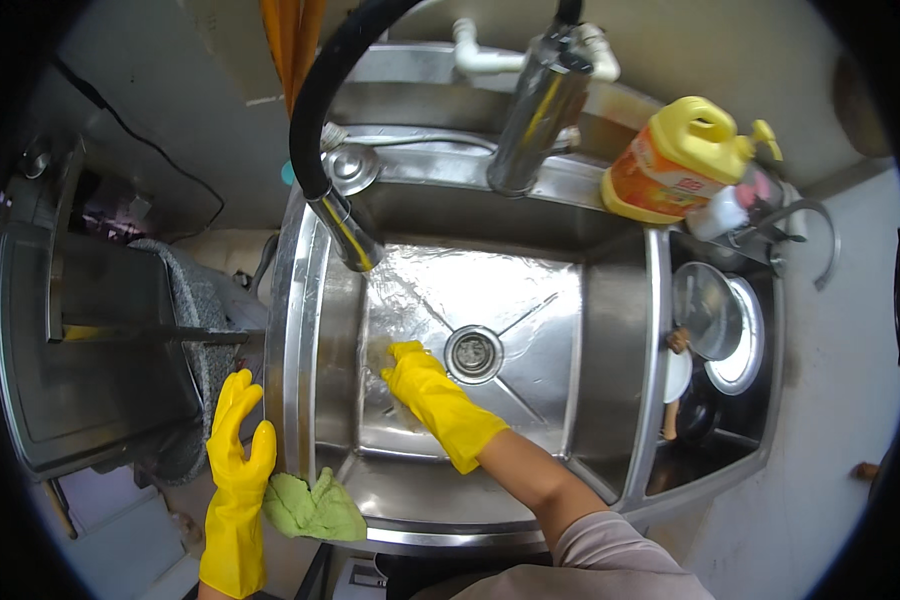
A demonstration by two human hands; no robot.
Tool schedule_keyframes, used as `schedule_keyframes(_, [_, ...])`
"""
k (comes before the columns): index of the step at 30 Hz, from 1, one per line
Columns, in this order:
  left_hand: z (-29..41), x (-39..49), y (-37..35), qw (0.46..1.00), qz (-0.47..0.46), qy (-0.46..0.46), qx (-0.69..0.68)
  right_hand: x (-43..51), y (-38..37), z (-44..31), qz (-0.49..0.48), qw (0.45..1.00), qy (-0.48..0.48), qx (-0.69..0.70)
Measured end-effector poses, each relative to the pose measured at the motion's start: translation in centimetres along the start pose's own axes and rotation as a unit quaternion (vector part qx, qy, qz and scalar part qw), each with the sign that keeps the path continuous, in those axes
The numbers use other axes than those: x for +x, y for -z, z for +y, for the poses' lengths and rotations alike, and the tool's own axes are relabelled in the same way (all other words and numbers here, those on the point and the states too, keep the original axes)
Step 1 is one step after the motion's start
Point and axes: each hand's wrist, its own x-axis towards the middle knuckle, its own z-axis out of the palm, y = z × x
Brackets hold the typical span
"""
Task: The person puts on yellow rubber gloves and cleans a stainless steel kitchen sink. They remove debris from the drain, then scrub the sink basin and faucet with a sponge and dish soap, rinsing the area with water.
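Note:
My right hand (pixel 427 390), in a yellow rubber glove, reaches down onto the floor of a stainless steel sink basin (pixel 540 352), left of the round drain (pixel 474 355). Its fingers are bent, and something indistinct and brownish shows beside them; I cannot tell whether it is held. My left hand (pixel 238 450), gloved the same way, is raised outside the sink's left edge with fingers apart and nothing in it. Close to its wrist, a green cloth (pixel 316 506) drapes over the sink's front left corner. A black hose faucet with a metal spray head (pixel 349 240) hangs over the basin's back left.
A yellow detergent jug (pixel 671 161) and a white bottle (pixel 716 214) stand at the back right. A second basin holds a metal bowl (pixel 707 311), lids and a wooden-handled utensil. A metal strainer (pixel 351 168) lies on the back ledge. A metal cabinet (pixel 112 360) stands at left.

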Motion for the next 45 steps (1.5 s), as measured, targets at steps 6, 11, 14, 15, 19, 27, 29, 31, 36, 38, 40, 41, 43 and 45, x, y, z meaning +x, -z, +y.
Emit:
schedule_keyframes(6, [2.2,-0.1,-1.5,0.994,0.01,-0.082,-0.075,-10.3,9.9,-4.3,0.078,0.988,-0.045,0.125])
schedule_keyframes(11, [10.3,3.0,-5.9,0.977,-0.072,-0.17,-0.105,-6.0,5.9,14.6,0.177,0.982,-0.045,-0.049])
schedule_keyframes(14, [14.3,5.5,-9.3,0.963,-0.138,-0.172,-0.156,-8.2,7.4,15.3,0.203,0.939,-0.103,0.257])
schedule_keyframes(15, [15.9,6.7,-10.2,0.959,-0.134,-0.198,-0.155,-10.4,10.0,13.3,0.201,0.9,-0.063,0.381])
schedule_keyframes(19, [24.5,12.9,-16.1,0.923,-0.132,-0.315,-0.18,-16.7,19.6,11.3,0.285,0.795,0.062,0.532])
schedule_keyframes(27, [40.4,26.3,-27.7,0.88,-0.074,-0.468,0.032,-18.3,37.0,14.9,0.383,0.828,0.116,0.393])
schedule_keyframes(29, [42.4,28.1,-30.6,0.884,-0.093,-0.455,0.062,-15.7,39.5,17.2,0.468,0.818,0.107,0.317])
schedule_keyframes(31, [43.1,29.5,-30.9,0.892,-0.138,-0.419,0.101,-16.3,40.6,14.1,0.451,0.839,0.073,0.296])
schedule_keyframes(36, [41.4,31.7,-32.5,0.879,-0.155,-0.447,0.064,-18.8,41.4,9.4,0.455,0.828,0.057,0.322])
schedule_keyframes(38, [41.7,31.6,-33.1,0.882,-0.17,-0.44,0.022,-19.3,42.3,9.9,0.455,0.834,0.04,0.312])
schedule_keyframes(40, [41.6,31.3,-32.8,0.877,-0.141,-0.457,0.053,-19.3,42.5,9.9,0.442,0.843,0.046,0.304])
schedule_keyframes(41, [41.4,31.2,-32.5,0.873,-0.127,-0.465,0.07,-19.2,42.4,9.7,0.437,0.846,0.047,0.303])
schedule_keyframes(43, [41.6,30.7,-32.5,0.876,-0.123,-0.458,0.09,-18.6,42.3,10.3,0.442,0.847,0.04,0.293])
schedule_keyframes(45, [41.2,30.8,-32.9,0.866,-0.095,-0.479,0.11,-17.0,41.9,11.6,0.443,0.84,0.053,0.308])
